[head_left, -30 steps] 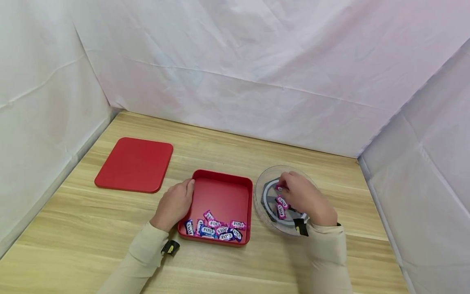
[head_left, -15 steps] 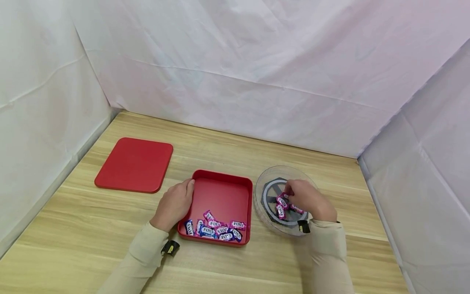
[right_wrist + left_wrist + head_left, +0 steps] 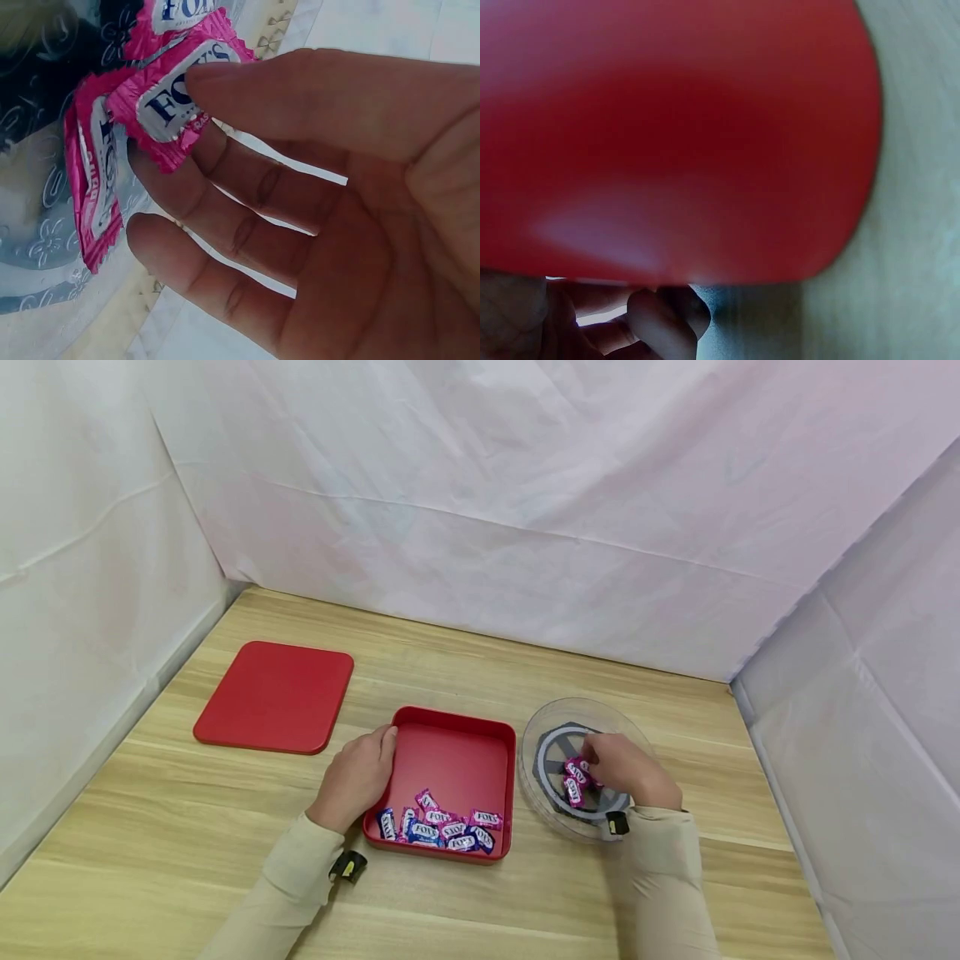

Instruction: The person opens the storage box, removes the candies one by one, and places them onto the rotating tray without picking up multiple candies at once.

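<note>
A square red box [image 3: 453, 760] sits mid-table, with several pink and blue wrapped candies [image 3: 424, 833] along its near side. My left hand [image 3: 356, 781] grips the box's left wall, thumb at the rim; the red wall [image 3: 682, 150] fills most of the left wrist view, with curled fingers below. Over the clear round plate [image 3: 540, 718] at the right, my right hand [image 3: 630, 768] pinches a pink wrapped candy [image 3: 154, 112] with the thumb on top. More pink candies [image 3: 573, 792] lie on the plate beside the fingertips; another pink candy [image 3: 97, 180] shows close by in the right wrist view.
A flat red lid [image 3: 276, 696] lies on the wooden table [image 3: 435, 652] at the back left. White cloth walls [image 3: 480, 510] enclose the table at the back and both sides.
My right hand has come nearer over the plate from its farther side, and the candies there have shifted closer together. The left hand and the box stay in place.
</note>
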### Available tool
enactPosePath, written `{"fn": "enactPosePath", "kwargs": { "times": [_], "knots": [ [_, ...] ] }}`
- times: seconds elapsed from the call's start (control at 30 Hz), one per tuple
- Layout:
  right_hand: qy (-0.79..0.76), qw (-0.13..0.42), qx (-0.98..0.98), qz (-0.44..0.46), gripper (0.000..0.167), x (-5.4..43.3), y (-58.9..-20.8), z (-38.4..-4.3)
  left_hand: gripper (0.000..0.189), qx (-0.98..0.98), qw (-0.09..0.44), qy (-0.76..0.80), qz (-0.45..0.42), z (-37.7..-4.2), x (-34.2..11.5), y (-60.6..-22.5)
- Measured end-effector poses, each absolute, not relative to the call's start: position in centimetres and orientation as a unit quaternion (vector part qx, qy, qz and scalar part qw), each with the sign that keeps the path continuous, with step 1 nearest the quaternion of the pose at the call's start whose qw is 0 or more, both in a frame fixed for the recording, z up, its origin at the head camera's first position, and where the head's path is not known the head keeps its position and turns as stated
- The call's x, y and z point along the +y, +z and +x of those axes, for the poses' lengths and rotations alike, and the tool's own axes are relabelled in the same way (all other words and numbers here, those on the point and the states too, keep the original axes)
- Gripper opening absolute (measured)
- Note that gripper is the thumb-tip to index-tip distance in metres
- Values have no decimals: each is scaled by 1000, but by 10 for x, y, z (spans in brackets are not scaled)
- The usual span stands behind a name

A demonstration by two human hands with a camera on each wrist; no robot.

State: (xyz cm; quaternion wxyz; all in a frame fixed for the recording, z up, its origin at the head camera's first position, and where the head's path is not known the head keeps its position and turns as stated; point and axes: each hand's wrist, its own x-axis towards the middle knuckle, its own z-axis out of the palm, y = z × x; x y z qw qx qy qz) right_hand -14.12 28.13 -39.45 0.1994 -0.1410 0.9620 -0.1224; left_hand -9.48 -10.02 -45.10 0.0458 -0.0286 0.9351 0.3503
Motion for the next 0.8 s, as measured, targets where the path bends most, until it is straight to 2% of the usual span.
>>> {"fn": "enactPosePath", "kwargs": {
  "times": [0.4,0.8],
  "knots": [
    [-140,169,963,-158,19,281,-388,-142,48,937,43,345,-24,-95,-102,-450],
    [-136,122,964,-191,23,231,-359,-123,49,937,49,344,-29,-98,-102,-450]
  ]
}}
